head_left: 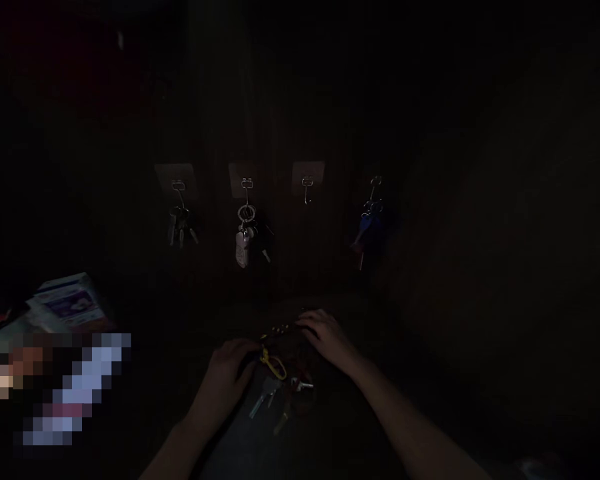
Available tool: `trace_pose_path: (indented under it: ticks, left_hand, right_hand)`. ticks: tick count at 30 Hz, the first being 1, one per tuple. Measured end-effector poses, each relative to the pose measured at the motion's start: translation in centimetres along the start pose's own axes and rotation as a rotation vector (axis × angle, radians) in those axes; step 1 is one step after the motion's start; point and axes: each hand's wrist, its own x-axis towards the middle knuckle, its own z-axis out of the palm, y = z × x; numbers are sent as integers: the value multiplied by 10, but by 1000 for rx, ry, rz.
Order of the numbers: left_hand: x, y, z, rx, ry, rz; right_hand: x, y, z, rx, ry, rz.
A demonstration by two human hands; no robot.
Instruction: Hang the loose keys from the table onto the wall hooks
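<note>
The light is very dim. In the lower middle a bunch of keys (264, 399) lies on a dark surface, with a yellow cord loop (275, 365) at its upper side. My left hand (230, 363) rests to the left, fingertips at the knotted end of the cord, thumb a little apart from the fingers. On the other side, my right hand (325, 333) lies with fingers stretched towards a row of small pale beads or studs (281, 329). Whether its fingertips grip anything is hidden by the dark. More metal keys (301, 385) show between the hands.
Ahead, wall hooks hold a key bunch (181, 228), keys with a pale fob (243, 248), and keys with a blue piece (370, 228). A bare hook (307, 190) hangs among them. At left lies a white-and-purple packet (75, 303) beside a blurred-out patch.
</note>
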Motion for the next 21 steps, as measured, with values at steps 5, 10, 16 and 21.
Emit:
trace_pose_path:
  ticks: [5,10,16,21]
  left_hand:
    - [0,-6,-11,52,-9,-33]
    - [-1,-18,-19,167,16,-92]
    - [-3,-32,-25,285,89,-173]
    - [-2,-35,-32,329,178,-152]
  right_hand:
    - [0,8,-4,-100,-38,45]
    - [0,11,0,-74,-15,36]
    - [-2,10,1,64,55,-24]
    - [-1,-19,-1,102,-88,-171]
